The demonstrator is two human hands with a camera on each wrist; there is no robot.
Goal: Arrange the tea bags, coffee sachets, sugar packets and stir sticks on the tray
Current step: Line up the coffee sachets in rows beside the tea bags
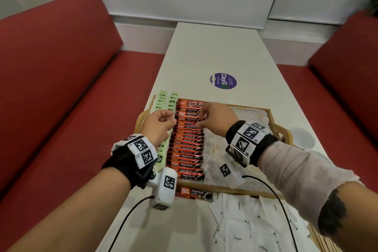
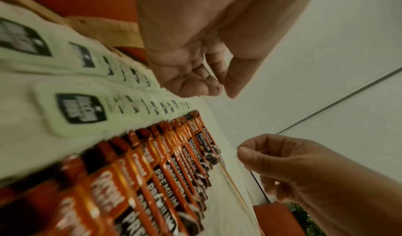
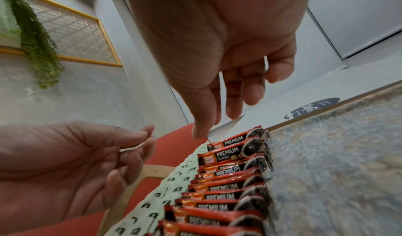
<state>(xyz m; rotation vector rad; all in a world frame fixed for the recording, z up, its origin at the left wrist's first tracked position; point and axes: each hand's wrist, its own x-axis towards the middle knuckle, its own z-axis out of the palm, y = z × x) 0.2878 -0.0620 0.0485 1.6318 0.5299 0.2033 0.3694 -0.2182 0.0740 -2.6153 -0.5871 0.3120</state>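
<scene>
A wooden tray [image 1: 251,107] with a speckled liner lies on the white table. Pale green tea bags [image 1: 163,100] fill its left side in two columns, and a column of orange coffee sachets [image 1: 188,145] lies beside them. My left hand [image 1: 163,120] hovers over the seam between both, fingers loosely curled, holding nothing. My right hand [image 1: 204,116] reaches down over the far sachets with fairly straight fingers; its index fingertip [image 3: 197,134] touches the end of a far sachet. One loose sachet [image 1: 194,191] lies before the tray, next to white sugar packets [image 1: 237,223] and wooden stir sticks [image 1: 319,239].
The tray's right half shows bare liner [image 1: 235,129]. A round purple sticker [image 1: 223,81] sits on the table beyond the tray. Red benches [image 1: 51,88] flank the narrow table on both sides. Black cables trail from my wrist cameras over the near table.
</scene>
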